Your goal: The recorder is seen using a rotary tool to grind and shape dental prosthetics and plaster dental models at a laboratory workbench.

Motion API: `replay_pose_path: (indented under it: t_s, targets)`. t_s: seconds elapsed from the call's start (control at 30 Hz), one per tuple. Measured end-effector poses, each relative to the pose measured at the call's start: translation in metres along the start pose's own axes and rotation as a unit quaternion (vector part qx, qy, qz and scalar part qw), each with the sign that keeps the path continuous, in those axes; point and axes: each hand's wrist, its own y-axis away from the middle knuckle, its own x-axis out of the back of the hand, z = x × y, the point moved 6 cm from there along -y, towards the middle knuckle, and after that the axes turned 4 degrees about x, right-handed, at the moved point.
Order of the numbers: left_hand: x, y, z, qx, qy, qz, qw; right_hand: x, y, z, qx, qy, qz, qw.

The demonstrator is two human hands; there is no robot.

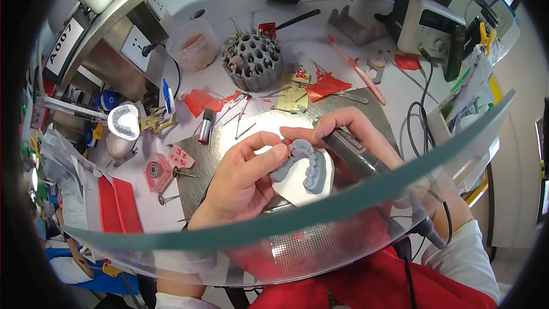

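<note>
A grey-blue dental arch model [311, 163] on a white plaster base [303, 186] sits between my two hands, above the bench. My left hand [246, 166] is closed at the model's left side, with thumb and forefinger on the arch's end. In my right hand [363, 129] is a dark rotary handpiece [351, 150], gripped like a pen. Its burr end [305, 112] points away to the upper left, apart from the teeth. The right forefinger reaches toward the left fingertips. A clear shield [343, 214] with a green edge crosses in front of my wrists.
Beyond my hands stands a grey tool holder [251, 60], beside a translucent tub [193, 45]. Red wax sheets [327, 86], a pink toothbrush [360, 74] and small instruments lie around. A control unit [429, 26] is at the right; a white dental model [123, 121] on an articulator is left.
</note>
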Motion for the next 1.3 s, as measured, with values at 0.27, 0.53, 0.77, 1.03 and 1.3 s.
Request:
replay_pose_path:
  t_s: [0.27,0.53,0.77,1.03,1.3]
  targets:
    - [-0.019,0.024,0.027,-0.324,-0.446,0.121,0.825,0.027,-0.002,-0.003,-0.013,0.190,0.151,0.970]
    - [-0.044,0.041,0.025,-0.463,-0.648,0.132,0.590,0.012,0.001,-0.006,0.082,0.259,0.071,0.960]
    - [-0.052,0.041,0.027,-0.479,-0.656,0.110,0.573,0.014,0.000,-0.005,0.024,0.221,0.118,0.968]
    - [-0.002,0.000,0.014,-0.091,-0.349,0.061,0.931,0.026,-0.005,0.014,-0.025,0.223,0.016,0.974]
    - [-0.016,0.006,0.029,-0.301,-0.665,0.070,0.679,0.018,-0.013,0.016,-0.011,0.349,-0.040,0.936]
